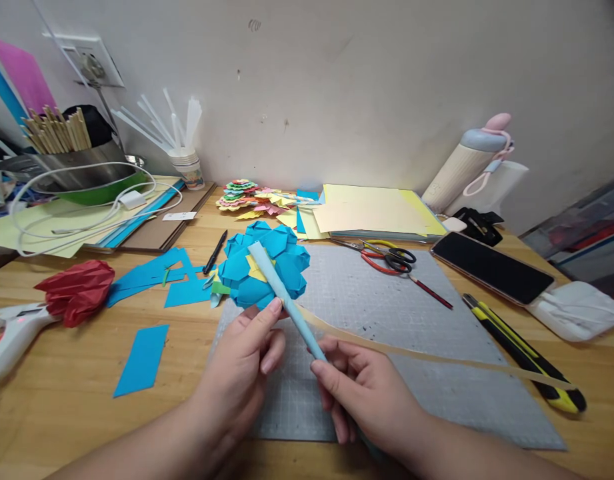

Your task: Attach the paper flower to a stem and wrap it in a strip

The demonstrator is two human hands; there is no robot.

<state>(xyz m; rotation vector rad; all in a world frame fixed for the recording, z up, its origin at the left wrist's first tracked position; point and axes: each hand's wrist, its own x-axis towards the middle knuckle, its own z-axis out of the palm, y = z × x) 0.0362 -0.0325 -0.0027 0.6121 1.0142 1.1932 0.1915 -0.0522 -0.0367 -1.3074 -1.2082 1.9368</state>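
Observation:
Both hands grip a light blue rolled-paper tube (pixel 297 321), held at a slant above the grey cutting mat. My left hand (pixel 247 350) pinches it between thumb and fingers around its upper part. Lower down, my right hand (pixel 364 383) has its fingers wrapped round the same tube. A long, narrow tan paper strip (pixel 411 353) runs from the tube near my left fingertips to the right, across the mat. Behind the tube's upper end lies a folded blue paper flower (pixel 291 263) with yellow at its middle; whether they are joined I cannot tell.
On the cutting mat (pixel 427 400) lie scissors (pixel 387 257) and a yellow-black utility knife (pixel 521 350). A phone (pixel 491 267) is at right. Blue paper pieces (pixel 141 360), a black pen (pixel 215 252), and a glue gun (pixel 21 330) beside red crumpled paper (pixel 77 290) lie left.

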